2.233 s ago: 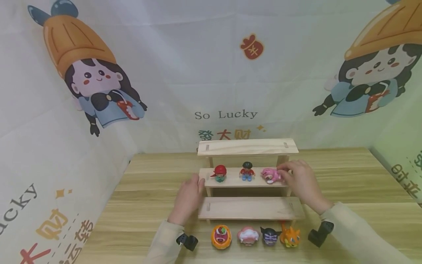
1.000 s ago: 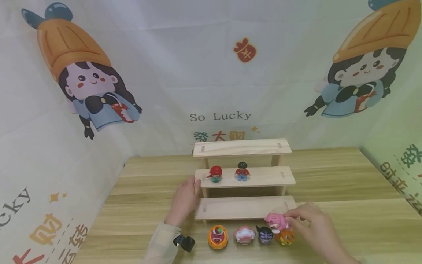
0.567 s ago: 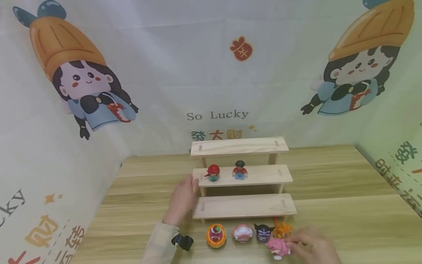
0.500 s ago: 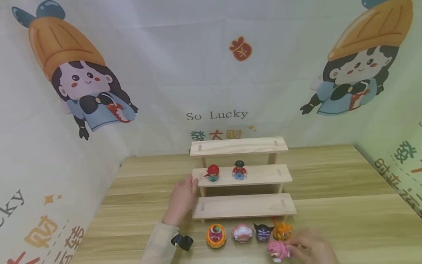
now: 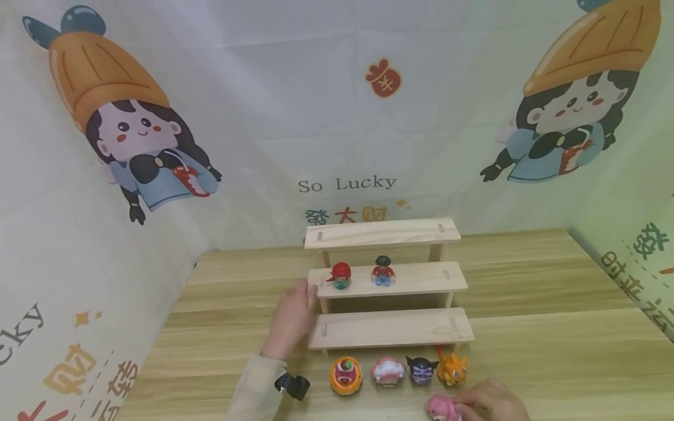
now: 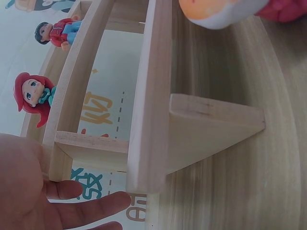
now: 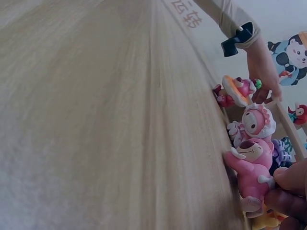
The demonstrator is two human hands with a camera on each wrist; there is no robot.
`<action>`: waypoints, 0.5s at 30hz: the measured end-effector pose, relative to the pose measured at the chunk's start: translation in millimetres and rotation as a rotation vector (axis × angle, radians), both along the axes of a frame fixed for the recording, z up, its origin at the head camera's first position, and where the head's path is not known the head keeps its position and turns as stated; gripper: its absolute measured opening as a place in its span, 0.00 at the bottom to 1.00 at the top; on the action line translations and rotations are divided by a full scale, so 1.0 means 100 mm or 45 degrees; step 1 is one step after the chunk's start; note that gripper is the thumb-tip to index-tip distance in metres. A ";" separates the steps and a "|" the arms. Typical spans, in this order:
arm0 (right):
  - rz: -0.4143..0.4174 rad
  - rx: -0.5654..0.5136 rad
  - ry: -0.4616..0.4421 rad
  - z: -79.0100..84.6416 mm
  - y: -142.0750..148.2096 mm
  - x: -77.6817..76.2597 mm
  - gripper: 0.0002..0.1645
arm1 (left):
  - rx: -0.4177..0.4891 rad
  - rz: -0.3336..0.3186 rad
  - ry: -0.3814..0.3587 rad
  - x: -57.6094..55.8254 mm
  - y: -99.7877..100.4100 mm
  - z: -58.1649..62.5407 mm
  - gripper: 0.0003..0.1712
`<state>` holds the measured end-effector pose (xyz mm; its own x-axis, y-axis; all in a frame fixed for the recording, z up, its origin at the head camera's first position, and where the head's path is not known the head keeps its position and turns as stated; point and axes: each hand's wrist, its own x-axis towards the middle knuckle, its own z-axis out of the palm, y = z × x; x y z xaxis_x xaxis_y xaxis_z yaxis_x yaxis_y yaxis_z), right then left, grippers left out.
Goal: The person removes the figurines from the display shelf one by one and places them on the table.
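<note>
"Starting from the left, what does the left hand (image 5: 291, 318) do?"

"It rests at the left end of the wooden shelf (image 5: 381, 330), against the middle tier. The left wrist view shows its fingers (image 6: 88, 211) nearly straight and spread apart; I cannot tell how firmly the thumb presses."

"Next along?"

"On that middle tier, the red-haired figure (image 5: 340, 276), then the black-haired figure (image 5: 382, 272) in its red jacket. On the table (image 5: 553, 292) before the lowest tier runs a row: the round orange toy (image 5: 345, 377), the pink-and-white figure (image 5: 388, 372), the dark winged figure (image 5: 421, 371) and, last, the orange figure (image 5: 453, 369)."

"And the pink figure (image 5: 441, 407)?"

"In front of the row's right end, at the lower edge of the head view. The right hand (image 5: 492, 400) pinches it from the right, thumb and fingers drawn together on it."

"Does it touch the table?"

"I cannot tell. The head view cuts off its lower part."

"What do the wrist views add?"

"The left one looks beneath the shelf's tiers, at the supports, and catches the red-haired figure's face. The right one shows the pink figure's snout and limbs, with the thumb pressed to its side, and the left hand beyond at the shelf's corner."

"And the head view alone?"

"All three tiers at once, and the whole row laid out below them."
</note>
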<state>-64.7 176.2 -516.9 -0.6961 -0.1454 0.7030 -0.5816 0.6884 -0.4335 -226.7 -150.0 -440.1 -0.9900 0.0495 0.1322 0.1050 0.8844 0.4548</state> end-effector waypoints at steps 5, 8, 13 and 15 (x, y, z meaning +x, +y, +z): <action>-0.011 0.008 -0.018 -0.01 0.00 0.01 0.20 | -0.014 -0.011 0.023 -0.01 -0.01 0.00 0.15; -0.003 0.031 -0.010 -0.02 0.00 0.01 0.20 | -0.005 -0.009 0.017 -0.01 -0.01 0.00 0.15; -0.031 0.082 -0.005 0.01 0.00 0.02 0.20 | 0.013 -0.001 -0.003 0.00 0.00 0.02 0.15; -0.032 0.088 0.000 0.07 -0.01 0.01 0.20 | 0.015 -0.004 0.002 0.01 0.00 0.02 0.15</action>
<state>-63.5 175.2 -509.9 -0.7001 -0.1765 0.6919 -0.5639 0.7311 -0.3841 -226.1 -150.4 -437.9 -0.9896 0.0509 0.1342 0.1082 0.8787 0.4649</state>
